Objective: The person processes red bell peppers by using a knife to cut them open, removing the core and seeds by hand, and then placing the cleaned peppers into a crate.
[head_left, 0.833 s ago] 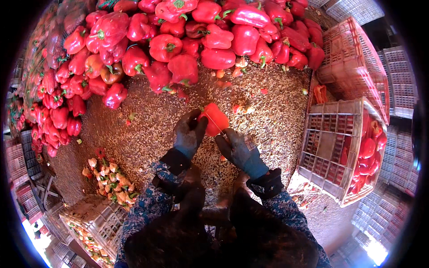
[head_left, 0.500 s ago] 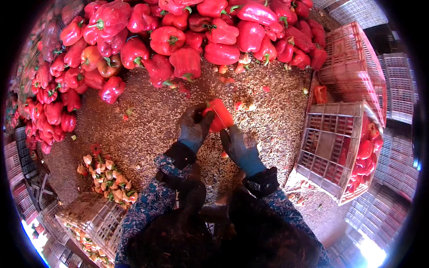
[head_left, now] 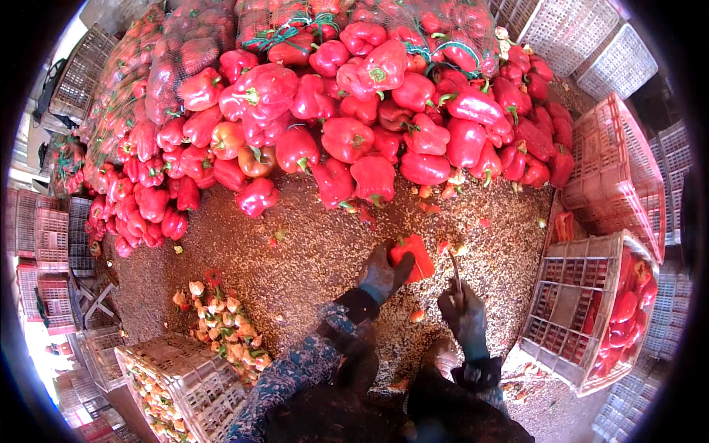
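Observation:
My left hand (head_left: 380,275), in a dark glove, is closed around a red bell pepper (head_left: 419,258) over the seed-strewn floor. The pepper's side looks smooth; I cannot tell how far it is cut. To its right, my gloved right hand (head_left: 465,316) grips a knife (head_left: 456,272) whose thin blade points up and away, apart from the pepper. A heap of whole red bell peppers (head_left: 347,140) lies just beyond both hands. Small red scraps and a pale core piece (head_left: 444,246) lie near the blade tip.
At the right stand a crate of red peppers (head_left: 569,295) and a pink crate (head_left: 609,166). A pile of cut-out pepper cores (head_left: 233,328) lies at the lower left beside a crate (head_left: 210,399) holding more cores. Net sacks of peppers (head_left: 185,66) rise at the back left.
My right hand has drawn away from the pepper to the right, and the knife blade now shows clearly. My left hand still holds the pepper. The whole view has shifted, showing more of the heap.

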Available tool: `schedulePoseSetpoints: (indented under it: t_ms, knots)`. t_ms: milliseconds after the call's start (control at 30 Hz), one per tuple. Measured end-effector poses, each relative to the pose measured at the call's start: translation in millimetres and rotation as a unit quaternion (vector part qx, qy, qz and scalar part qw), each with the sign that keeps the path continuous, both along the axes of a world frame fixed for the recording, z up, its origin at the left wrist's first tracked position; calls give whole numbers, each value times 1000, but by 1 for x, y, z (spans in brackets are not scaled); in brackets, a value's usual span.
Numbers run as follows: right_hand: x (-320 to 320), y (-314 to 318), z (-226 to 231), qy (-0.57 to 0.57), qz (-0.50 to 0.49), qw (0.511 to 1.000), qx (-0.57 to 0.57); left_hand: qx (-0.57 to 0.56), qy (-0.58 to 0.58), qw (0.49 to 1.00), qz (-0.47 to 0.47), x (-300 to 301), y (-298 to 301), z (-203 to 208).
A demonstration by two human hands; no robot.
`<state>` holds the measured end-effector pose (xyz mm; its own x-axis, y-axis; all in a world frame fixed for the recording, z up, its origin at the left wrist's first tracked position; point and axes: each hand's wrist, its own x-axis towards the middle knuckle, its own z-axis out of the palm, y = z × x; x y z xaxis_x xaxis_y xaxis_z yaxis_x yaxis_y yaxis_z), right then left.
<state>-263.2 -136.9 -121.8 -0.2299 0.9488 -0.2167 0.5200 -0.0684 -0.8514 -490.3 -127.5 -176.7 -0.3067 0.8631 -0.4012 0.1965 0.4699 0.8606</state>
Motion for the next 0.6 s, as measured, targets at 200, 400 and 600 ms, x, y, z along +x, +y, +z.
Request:
schedulePoseSetpoints:
  t_ms: [200, 400, 600]
  knots:
    - [-40, 75, -24, -99, 185, 973, 92, 50, -18, 998, -26, 6, -9, -46]
    - [-11, 68, -43, -22, 139, 990, -22, 108, -62, 990, -70, 5, -3, -42]
    - [-8, 56, -58, -29, 158, 980, 121, 100, -170, 976, -90, 2, -2, -22]
